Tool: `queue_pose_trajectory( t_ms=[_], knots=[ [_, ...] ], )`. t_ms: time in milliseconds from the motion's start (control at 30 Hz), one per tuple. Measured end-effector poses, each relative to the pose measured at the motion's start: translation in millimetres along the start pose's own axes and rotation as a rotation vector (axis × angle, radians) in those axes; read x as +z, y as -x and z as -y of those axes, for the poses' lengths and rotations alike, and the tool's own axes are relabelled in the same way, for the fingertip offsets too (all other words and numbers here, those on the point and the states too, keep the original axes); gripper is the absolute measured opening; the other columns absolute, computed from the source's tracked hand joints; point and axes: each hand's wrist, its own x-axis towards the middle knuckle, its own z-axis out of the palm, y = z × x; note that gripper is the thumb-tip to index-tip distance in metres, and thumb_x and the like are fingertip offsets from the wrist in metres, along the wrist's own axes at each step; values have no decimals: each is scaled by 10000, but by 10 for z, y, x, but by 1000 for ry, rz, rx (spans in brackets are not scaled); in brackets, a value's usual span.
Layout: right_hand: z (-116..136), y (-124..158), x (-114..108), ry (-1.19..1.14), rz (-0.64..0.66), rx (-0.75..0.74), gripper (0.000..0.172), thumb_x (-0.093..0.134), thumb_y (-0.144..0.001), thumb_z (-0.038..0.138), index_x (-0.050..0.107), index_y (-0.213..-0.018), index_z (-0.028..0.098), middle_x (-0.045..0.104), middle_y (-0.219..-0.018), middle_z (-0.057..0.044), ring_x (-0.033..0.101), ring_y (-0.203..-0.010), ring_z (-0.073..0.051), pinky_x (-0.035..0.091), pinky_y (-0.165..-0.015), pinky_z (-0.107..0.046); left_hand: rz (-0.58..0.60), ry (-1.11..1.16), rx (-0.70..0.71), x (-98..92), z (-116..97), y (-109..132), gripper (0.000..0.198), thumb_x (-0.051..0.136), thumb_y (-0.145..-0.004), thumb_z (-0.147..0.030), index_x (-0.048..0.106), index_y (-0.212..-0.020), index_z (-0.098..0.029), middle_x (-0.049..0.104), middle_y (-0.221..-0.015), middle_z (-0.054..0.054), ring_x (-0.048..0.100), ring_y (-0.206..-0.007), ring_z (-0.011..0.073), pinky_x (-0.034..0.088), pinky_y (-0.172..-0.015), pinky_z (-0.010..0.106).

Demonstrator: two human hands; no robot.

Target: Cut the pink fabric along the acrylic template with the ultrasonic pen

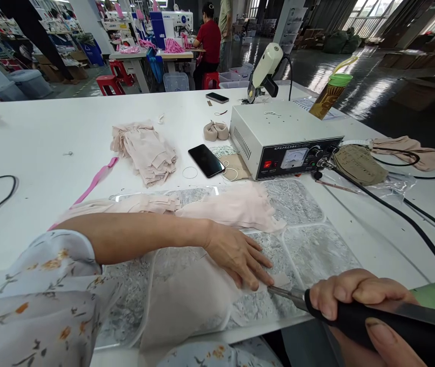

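Note:
My left hand (240, 255) lies flat with fingers stretched, pressing a thin pale pink fabric piece (187, 300) onto a grey patterned mat (313, 250). My right hand (358, 295) is wrapped round the black handle of an ultrasonic handpiece (378, 321). Its metal tip points left and meets the fabric's edge by my left fingertips; whether it touches the cloth is hard to tell. Beyond my left arm lie a stack of pale pink fabric pieces (236, 206) and a second fabric stack (129, 205), partly hidden by my forearm.
A grey control box (290, 137) with a meter stands behind the mat; its black cable (393, 206) runs right. Nearby are a black phone (206, 160), a fabric pile (144, 153), a tilted bottle (330, 94) and a pink ribbon (95, 181). A person in red (208, 38) sits farther off.

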Motion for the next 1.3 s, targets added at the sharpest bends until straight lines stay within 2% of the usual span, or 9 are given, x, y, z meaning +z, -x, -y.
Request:
queue_pose_trajectory(
  t_ms=[67,167,367,433,733,833,933,1133,1300],
  knots=[
    [-31,32,-28,-29,-12,12,125,614,-826,344,565,-911,267,461,-795,-3,509,-600,-136,523,-601,-352,-14,-31,24,6,6,-1,103,709,-809,-226,675,-811,-323,605,-1265,-125,474,-1292,148,234,-1151,219],
    [-62,62,-36,-64,-31,30,130,591,-835,346,568,-936,266,447,-814,-10,499,-602,-139,527,-611,-371,44,-67,27,-12,-3,-18,78,714,-807,-234,693,-845,-299,598,-1290,-81,464,-1306,168,223,-1162,239],
    [2,-41,142,-19,8,-20,112,598,-824,343,574,-884,251,473,-769,3,513,-535,-117,518,-537,-327,209,99,-185,-107,-77,-66,169,683,-838,-205,712,-874,-368,521,-1351,-173,339,-1380,105,135,-1178,203],
    [14,-68,181,-24,23,-26,111,594,-826,339,575,-880,243,484,-764,5,528,-534,-115,522,-535,-317,229,91,-189,-110,-84,-68,185,667,-852,-205,714,-923,-369,502,-1371,-165,316,-1390,103,125,-1180,206],
    [7,-32,171,-18,24,-20,130,603,-821,348,573,-887,240,485,-766,0,532,-538,-120,529,-544,-329,95,-95,-25,-34,-35,-31,157,705,-819,-243,716,-902,-376,580,-1298,-133,439,-1323,144,260,-1143,236],
    [6,-28,170,-2,16,-17,131,608,-817,354,569,-876,244,477,-763,-1,526,-531,-121,522,-526,-329,90,-150,11,-30,-35,-29,118,698,-826,-258,710,-892,-355,579,-1306,-113,447,-1319,157,282,-1136,253],
    [-12,-26,155,-9,27,-27,141,607,-817,350,562,-891,240,481,-774,0,530,-541,-122,517,-526,-325,122,-146,-3,-38,-46,-37,107,691,-833,-255,705,-887,-345,580,-1312,-94,442,-1323,164,281,-1138,266],
    [-9,-34,186,-1,41,-50,127,616,-819,338,557,-860,232,492,-746,9,537,-540,-122,508,-527,-321,176,-29,-102,-63,-65,-55,131,687,-838,-238,698,-834,-369,568,-1311,-143,389,-1356,133,230,-1157,246],
    [-25,-22,169,-14,45,-51,100,599,-834,315,561,-873,231,494,-761,11,530,-551,-118,503,-538,-318,43,-153,30,6,-16,-17,128,714,-810,-248,706,-844,-371,614,-1254,-117,473,-1294,150,351,-1083,251]
  ],
)
